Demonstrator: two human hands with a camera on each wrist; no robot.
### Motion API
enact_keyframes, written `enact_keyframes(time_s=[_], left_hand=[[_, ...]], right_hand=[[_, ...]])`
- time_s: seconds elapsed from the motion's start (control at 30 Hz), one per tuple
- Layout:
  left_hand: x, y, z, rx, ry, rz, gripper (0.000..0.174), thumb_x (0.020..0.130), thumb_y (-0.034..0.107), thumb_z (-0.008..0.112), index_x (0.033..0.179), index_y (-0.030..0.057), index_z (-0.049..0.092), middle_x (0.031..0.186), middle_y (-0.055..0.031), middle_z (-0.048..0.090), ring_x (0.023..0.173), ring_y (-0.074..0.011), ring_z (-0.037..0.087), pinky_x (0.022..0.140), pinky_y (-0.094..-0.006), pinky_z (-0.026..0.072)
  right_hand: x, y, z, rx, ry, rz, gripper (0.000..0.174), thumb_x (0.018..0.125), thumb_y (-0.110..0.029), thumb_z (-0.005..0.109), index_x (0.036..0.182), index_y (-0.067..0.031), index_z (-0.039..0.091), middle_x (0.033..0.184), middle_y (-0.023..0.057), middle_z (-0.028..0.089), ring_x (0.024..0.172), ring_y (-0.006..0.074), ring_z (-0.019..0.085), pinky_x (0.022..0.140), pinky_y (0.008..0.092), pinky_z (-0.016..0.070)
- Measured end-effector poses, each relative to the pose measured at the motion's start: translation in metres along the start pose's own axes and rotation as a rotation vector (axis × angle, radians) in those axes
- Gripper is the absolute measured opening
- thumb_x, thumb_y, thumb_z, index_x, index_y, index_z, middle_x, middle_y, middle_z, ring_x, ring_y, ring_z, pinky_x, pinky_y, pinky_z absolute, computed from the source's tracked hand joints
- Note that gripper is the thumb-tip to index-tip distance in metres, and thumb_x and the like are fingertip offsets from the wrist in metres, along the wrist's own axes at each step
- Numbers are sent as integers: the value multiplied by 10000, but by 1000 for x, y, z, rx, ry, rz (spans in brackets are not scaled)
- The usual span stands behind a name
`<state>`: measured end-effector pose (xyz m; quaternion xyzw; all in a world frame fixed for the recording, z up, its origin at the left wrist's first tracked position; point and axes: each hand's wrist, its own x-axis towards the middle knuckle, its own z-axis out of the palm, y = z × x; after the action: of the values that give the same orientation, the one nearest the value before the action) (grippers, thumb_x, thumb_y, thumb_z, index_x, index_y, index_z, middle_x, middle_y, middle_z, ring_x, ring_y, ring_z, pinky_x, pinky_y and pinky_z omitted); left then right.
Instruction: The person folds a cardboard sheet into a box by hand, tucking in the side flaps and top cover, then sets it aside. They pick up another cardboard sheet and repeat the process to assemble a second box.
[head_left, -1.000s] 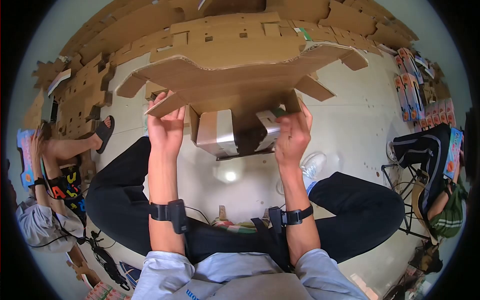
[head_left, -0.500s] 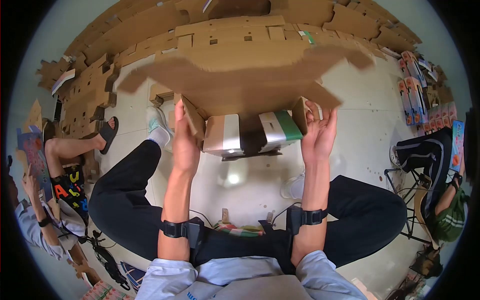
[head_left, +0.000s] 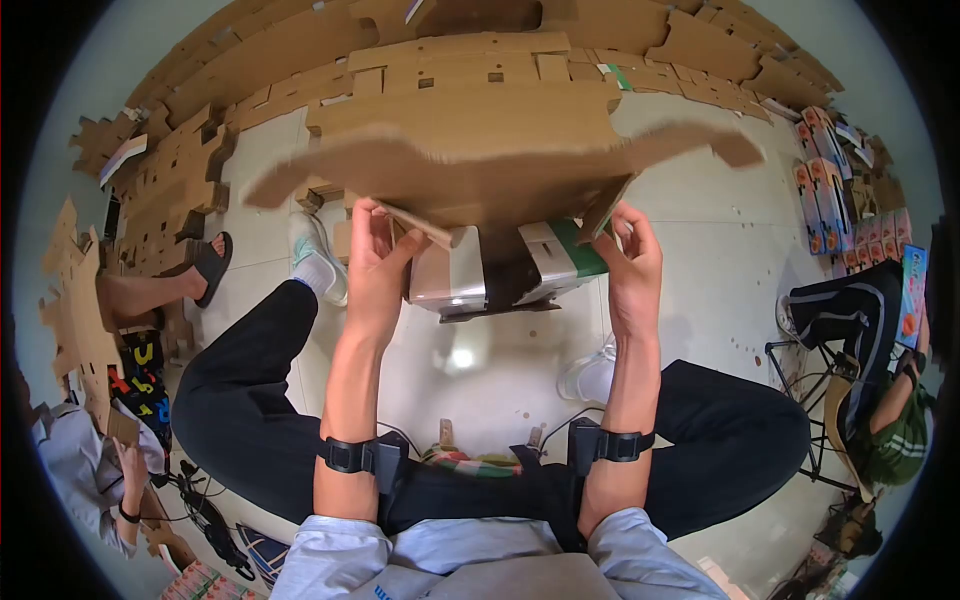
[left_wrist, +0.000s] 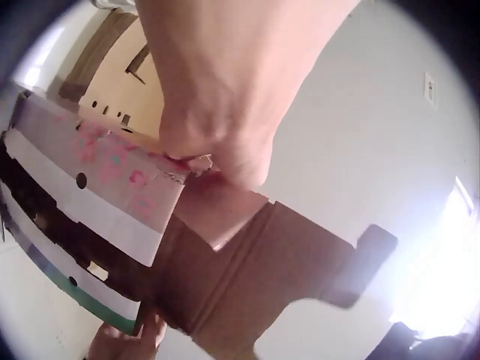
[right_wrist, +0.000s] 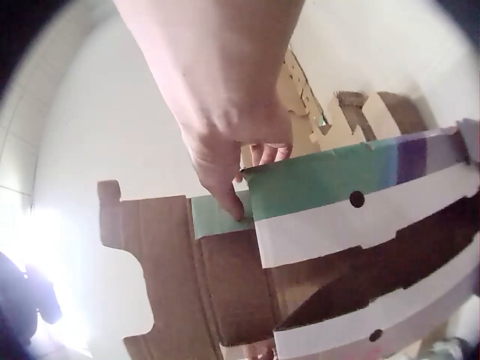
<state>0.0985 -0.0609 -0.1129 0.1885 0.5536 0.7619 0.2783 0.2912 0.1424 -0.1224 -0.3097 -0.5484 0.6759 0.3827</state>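
A partly folded cardboard box [head_left: 500, 190] is held up in front of me, brown on the bare side, with printed panels in pink, white and green. My left hand [head_left: 375, 280] pinches the small flap at its left end, thumb on the near side and fingers behind. At the opposite end, my right hand [head_left: 632, 275] grips the other small flap, its thumb against the green part [right_wrist: 217, 214] and its fingers round the back. The wide top panel [left_wrist: 274, 262] with cut-out tabs stands open on the far side. Between the two printed panels runs a dark opening.
Flat cut cardboard sheets [head_left: 470, 100] lie on the floor ahead, and more lean along the wall [head_left: 170, 190]. Printed boxes [head_left: 825, 195] are stacked at the right. Seated people are at both sides, one holding a cardboard sheet [head_left: 85, 310]. My shoes [head_left: 315, 255] flank the box.
The right hand has drawn back from inside the box to its right end. Both hands have taken hold of the end flaps, which have folded inward. The top panel has swung slightly.
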Motion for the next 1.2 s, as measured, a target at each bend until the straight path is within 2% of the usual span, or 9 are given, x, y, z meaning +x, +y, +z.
enact_keyframes(time_s=[0.1, 0.23, 0.37, 0.57, 0.67, 0.8, 1.0, 1.1, 1.2], left_hand=[[-3, -14, -16, -36, 15, -17, 98, 1016, 12, 588, 1102, 50, 616, 1473, -135, 524, 1422, -260, 487, 1126, -392, 495], [1, -7, -27, -439, -161, -193, 170, 915, 214, 612, 986, 59, 608, 1493, -172, 507, 1422, -280, 484, 1147, -419, 453], [1, -4, -23, 139, -137, -111, 261, 895, 214, 739, 1099, 87, 638, 1471, -163, 531, 1413, -262, 487, 1194, -364, 358], [6, 7, -27, 554, -235, -102, 484, 889, 102, 817, 1331, 102, 622, 1496, -100, 547, 1401, -268, 514, 1208, -357, 345], [11, -5, -44, 653, -340, -44, 769, 819, 148, 888, 1504, 134, 539, 1583, -110, 499, 1494, -288, 451, 1256, -372, 310], [-2, 40, -39, 694, -563, -393, 1318, 645, 277, 1002, 1721, 222, 243, 1683, -171, 381, 1614, -329, 289, 1333, -441, 180], [1, 20, -39, 457, -253, -281, 969, 966, 338, 788, 1732, 173, 218, 1727, -176, 327, 1608, -302, 294, 1294, -421, 269], [15, -25, -55, 211, -100, -136, 726, 1118, 410, 562, 1709, 100, 276, 1721, -169, 340, 1546, -283, 393, 1250, -384, 339], [10, -32, -62, 326, -79, -156, 661, 1136, 417, 520, 1674, 69, 357, 1665, -137, 443, 1486, -263, 478, 1226, -362, 372]], right_hand=[[0, -1, -12, -221, -141, -90, 428, 921, 0, 734, 1342, -37, 671, 1221, 80, 673, 1114, 150, 656, 1084, 318, 476], [-7, -23, -8, -217, -198, -44, 437, 954, -27, 642, 1392, -21, 657, 1250, 84, 676, 1116, 150, 659, 982, 287, 532], [-4, -40, -16, 303, -171, 280, 513, 906, -29, 680, 1418, -19, 645, 1334, 118, 646, 1238, 176, 621, 1050, 305, 496], [1, -21, -30, -131, -342, 156, 1007, 768, -2, 822, 1665, -48, 368, 1635, 188, 454, 1492, 289, 469, 1263, 373, 308], [5, -14, -31, -153, -401, 173, 1038, 802, -31, 849, 1685, -39, 303, 1651, 185, 444, 1536, 275, 422, 1270, 366, 299], [5, -25, -36, -282, -431, 238, 989, 807, -47, 869, 1655, -10, 361, 1610, 190, 500, 1512, 265, 457, 1259, 347, 312], [16, 3, -39, -268, -263, 188, 587, 1058, -178, 666, 1572, 35, 479, 1534, 161, 579, 1415, 222, 549, 1177, 327, 417], [8, 19, -23, 166, -101, 260, 445, 1166, -270, 494, 1513, -1, 566, 1394, 115, 664, 1261, 180, 632, 1078, 294, 491], [7, 51, -43, 38, -118, 237, 389, 1119, -296, 595, 1392, -23, 637, 1196, 44, 704, 1045, 139, 684, 918, 271, 575]])
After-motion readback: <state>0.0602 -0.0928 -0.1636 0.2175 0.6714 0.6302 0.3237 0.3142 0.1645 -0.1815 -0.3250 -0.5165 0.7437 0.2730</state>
